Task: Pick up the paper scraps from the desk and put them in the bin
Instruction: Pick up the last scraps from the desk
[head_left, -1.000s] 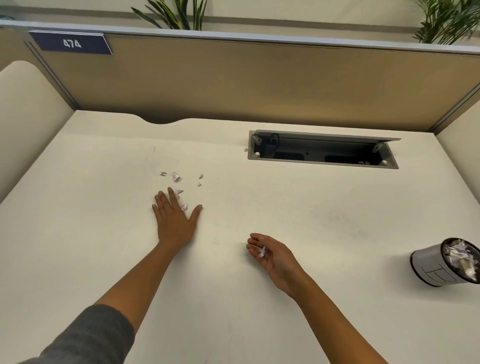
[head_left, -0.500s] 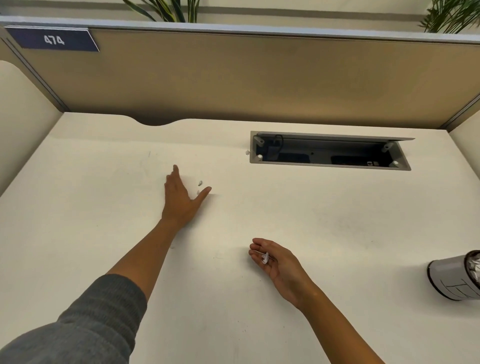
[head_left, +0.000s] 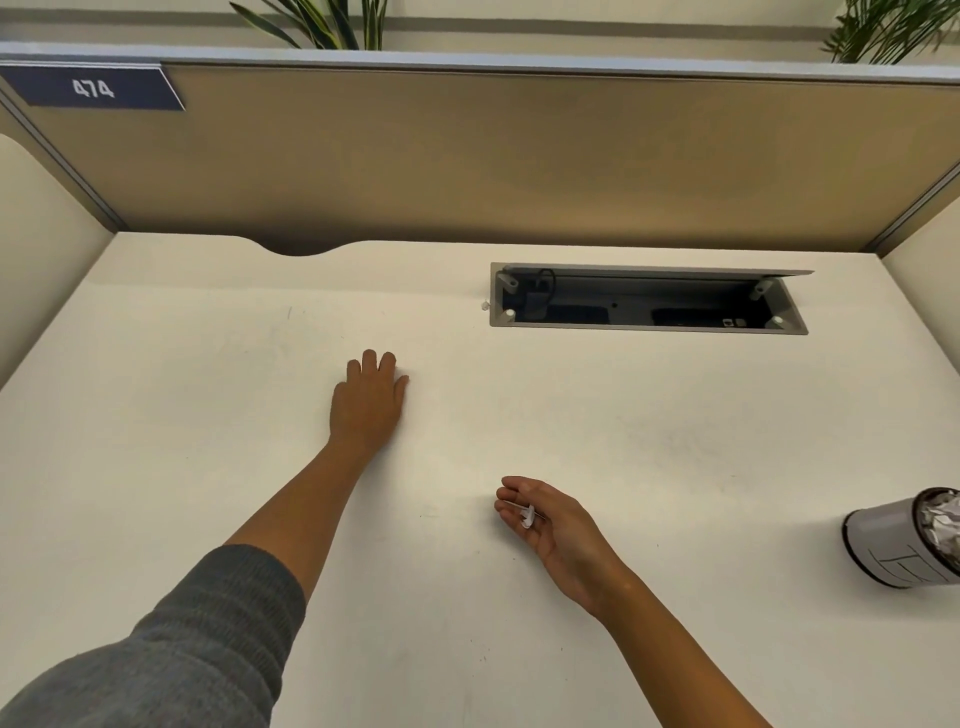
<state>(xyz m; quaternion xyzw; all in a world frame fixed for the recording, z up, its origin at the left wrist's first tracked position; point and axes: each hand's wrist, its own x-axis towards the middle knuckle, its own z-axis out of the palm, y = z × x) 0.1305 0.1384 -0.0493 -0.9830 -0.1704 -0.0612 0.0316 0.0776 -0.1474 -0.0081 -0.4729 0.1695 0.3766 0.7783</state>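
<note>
Now the cluster of paper scraps that lay loose a second ago around my left hand (head_left: 369, 402) is gone from sight: that hand has slid toward twelve o'clock and lies palm-down on the table (head_left: 597, 426), fingers bent at the tips, covering the spot. I cannot tell whether the fingers are raking the scraps under the palm or only resting over them, since everything beneath is hidden.

My right hand (head_left: 550, 525) has barely moved. It sits at about five o'clock from the left, well apart, palm turned up and fingers loosely curled round a small white scrap (head_left: 527, 518) it already carries.

One tiny scrap (head_left: 485, 305) lies just beside the left end of the cable hatch (head_left: 649, 328), at about one o'clock from the left hand.

At three o'clock, cut by the frame's right edge, the bin (head_left: 896, 540) shows crumpled paper at its mouth.

I judge the sweep as the gathering step: the left hand likely needs to close and bring its load to the cupped right, or go straight to the bin. Light scraps could slip out from under the palm or scatter, and the stray one by the hatch could be missed.
</note>
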